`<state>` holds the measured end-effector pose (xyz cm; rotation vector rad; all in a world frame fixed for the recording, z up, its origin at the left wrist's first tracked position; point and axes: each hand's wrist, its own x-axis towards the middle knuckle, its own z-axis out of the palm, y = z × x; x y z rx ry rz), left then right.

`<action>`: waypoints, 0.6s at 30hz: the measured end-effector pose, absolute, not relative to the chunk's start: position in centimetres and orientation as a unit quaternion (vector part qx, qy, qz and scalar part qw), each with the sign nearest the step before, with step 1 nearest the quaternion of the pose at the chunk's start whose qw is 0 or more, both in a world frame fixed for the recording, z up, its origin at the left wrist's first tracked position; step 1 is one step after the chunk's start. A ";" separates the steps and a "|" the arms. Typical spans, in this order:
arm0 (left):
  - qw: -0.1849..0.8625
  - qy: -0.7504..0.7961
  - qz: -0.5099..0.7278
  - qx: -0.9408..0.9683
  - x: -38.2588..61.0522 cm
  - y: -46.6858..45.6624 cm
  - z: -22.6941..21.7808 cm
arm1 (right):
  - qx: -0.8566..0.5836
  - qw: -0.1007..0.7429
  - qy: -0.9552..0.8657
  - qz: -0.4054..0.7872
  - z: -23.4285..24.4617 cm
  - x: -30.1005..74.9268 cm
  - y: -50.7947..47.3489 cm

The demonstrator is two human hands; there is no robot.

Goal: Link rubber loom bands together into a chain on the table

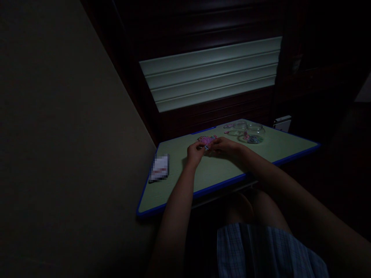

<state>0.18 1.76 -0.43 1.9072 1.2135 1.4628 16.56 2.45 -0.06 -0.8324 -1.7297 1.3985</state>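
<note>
Close together over the middle of the table (179,181), my left hand (195,152) and my right hand (223,144) pinch a small pale bluish-white piece (206,148) between them. In the dim light its kind cannot be made out. Just behind the fingers lies a pink, multicoloured clump (206,139), looking like a heap of small bands or beads; my hands partly cover it. Farther right stands a clear round container (255,133) with colourful small pieces inside.
A clear ring-shaped lid or dish (240,125) and a small clear item with a pink tip (232,133) lie near the container. At the table's left edge rests a blurred flat card or phone (159,168). A wall (116,154) borders the left side, dark slatted panels the back.
</note>
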 end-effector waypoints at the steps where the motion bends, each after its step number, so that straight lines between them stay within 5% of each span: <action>1: 0.221 0.440 0.528 0.691 0.2 1.7 -0.4 | -0.324 0.375 -0.673 0.550 -0.1 16.6 2.5; 18: 0.226 0.423 0.537 0.694 0.2 2.1 -0.7 | -0.350 0.429 -0.643 0.529 0.4 16.4 2.1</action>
